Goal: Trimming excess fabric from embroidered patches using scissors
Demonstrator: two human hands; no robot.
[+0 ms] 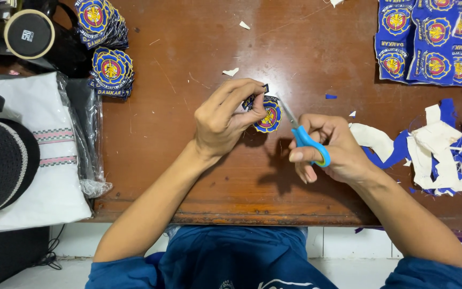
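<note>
While the left hand point(221, 120) pinches the round patch point(269, 118), the scissors point(301, 135), clasped in the right hand point(330, 150), point toward 11 o'clock at its right edge.

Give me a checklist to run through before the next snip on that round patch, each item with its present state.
1. Left hand pinches the round patch firmly, raised off the table: ok.
2. Right hand has fingers through the blue scissors handles: ok.
3. Blades meet the patch's right edge: ok.
4. Left fingertips out of the blades' line: cannot tell, they sit close to the blades.
5. Cut line follows the patch border: cannot tell, too small to see.
6. Scrap pile and uncut patch sheet lie apart from the hands: ok.
</note>
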